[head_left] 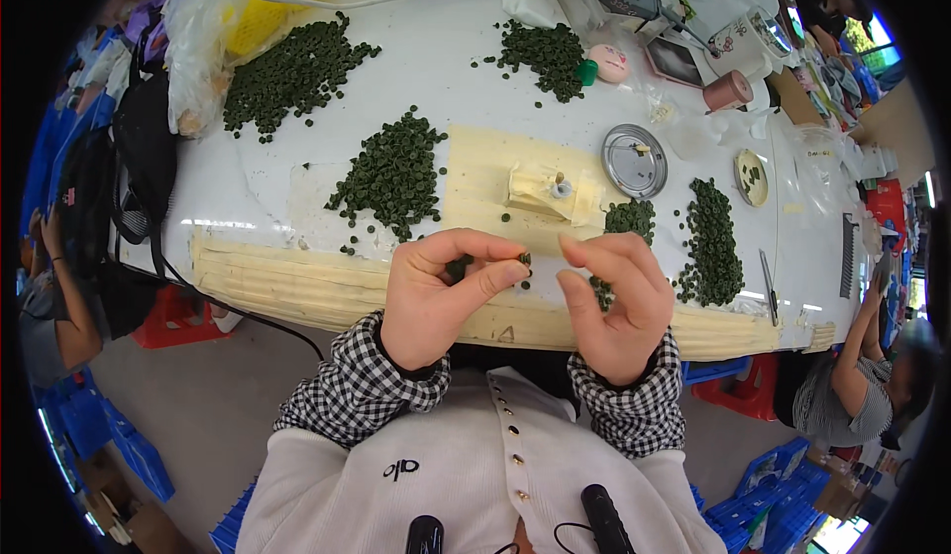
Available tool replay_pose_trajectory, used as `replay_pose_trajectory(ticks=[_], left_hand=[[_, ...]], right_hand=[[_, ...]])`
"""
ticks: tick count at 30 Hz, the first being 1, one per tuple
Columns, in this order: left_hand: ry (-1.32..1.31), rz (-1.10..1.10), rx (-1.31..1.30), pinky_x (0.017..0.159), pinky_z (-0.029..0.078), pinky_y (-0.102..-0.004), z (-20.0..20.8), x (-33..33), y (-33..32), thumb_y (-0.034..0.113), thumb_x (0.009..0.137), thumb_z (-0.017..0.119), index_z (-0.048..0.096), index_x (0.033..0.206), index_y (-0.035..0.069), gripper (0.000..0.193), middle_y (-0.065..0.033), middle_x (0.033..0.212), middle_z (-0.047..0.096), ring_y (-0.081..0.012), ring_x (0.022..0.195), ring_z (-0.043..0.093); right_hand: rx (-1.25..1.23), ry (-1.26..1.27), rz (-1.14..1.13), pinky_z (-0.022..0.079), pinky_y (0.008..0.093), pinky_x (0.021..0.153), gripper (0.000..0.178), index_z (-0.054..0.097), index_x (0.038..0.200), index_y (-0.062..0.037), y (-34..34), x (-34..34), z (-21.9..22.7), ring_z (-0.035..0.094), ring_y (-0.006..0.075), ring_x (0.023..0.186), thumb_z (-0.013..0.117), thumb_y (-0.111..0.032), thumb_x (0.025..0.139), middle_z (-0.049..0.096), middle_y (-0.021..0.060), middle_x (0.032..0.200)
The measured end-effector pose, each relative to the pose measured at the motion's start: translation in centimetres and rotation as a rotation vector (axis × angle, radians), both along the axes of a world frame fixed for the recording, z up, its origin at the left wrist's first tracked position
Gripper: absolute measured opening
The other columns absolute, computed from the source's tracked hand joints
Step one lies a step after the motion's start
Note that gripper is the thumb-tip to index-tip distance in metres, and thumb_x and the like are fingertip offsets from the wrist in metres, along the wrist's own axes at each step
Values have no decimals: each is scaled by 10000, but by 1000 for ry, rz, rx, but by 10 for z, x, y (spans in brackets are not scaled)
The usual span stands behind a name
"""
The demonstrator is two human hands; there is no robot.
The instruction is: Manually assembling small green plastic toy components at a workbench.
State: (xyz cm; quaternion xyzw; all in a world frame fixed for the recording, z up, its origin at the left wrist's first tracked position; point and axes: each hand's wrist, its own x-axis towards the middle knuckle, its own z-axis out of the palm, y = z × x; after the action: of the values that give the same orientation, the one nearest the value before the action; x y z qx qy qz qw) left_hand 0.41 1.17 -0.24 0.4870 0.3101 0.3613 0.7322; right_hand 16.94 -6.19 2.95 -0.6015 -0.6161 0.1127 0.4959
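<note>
My left hand (446, 291) pinches a small dark green round piece (525, 258) between thumb and index finger. More dark green shows inside the curl of that hand, though I cannot tell whether it is held. Just to the right, my right hand (624, 291) has its thumb and index fingertip apart, with nothing visible between them. Beyond both hands stands a block wrapped in cream tape (540, 192), topped by a small whitish fitting. A heap of the green pieces (391, 172) lies past my left hand, and a smaller heap (631, 219) lies behind my right.
Further heaps of green pieces lie at the far left (287, 73), far middle (543, 58) and right (711, 247). A round metal dish (634, 162), a cream dish (751, 177), a craft knife (769, 286) and a pink thread spool (728, 91) are on the right. Cream tape covers the table's front edge (297, 277).
</note>
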Motion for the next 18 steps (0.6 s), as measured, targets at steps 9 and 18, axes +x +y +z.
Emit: replay_pose_trajectory(ticks=[9, 18], left_hand=[[-2, 44, 43, 551, 337, -173, 3, 0, 9, -2, 788, 730, 702, 938, 17, 153, 92, 626, 353, -8, 576, 329], [154, 56, 241, 559, 321, -185, 7, -2, 11, -48, 750, 729, 702, 916, 18, 180, 73, 628, 330, -29, 581, 329]], right_hand=[[-15, -384, -109, 435, 350, 654, 152, 661, 883, -26, 49, 22, 7, 523, 260, 762, 723, -60, 749, 554, 80, 798], [189, -178, -257, 469, 292, 641, 149, 662, 867, -7, 25, 16, 35, 574, 217, 713, 733, 14, 737, 599, 88, 823]])
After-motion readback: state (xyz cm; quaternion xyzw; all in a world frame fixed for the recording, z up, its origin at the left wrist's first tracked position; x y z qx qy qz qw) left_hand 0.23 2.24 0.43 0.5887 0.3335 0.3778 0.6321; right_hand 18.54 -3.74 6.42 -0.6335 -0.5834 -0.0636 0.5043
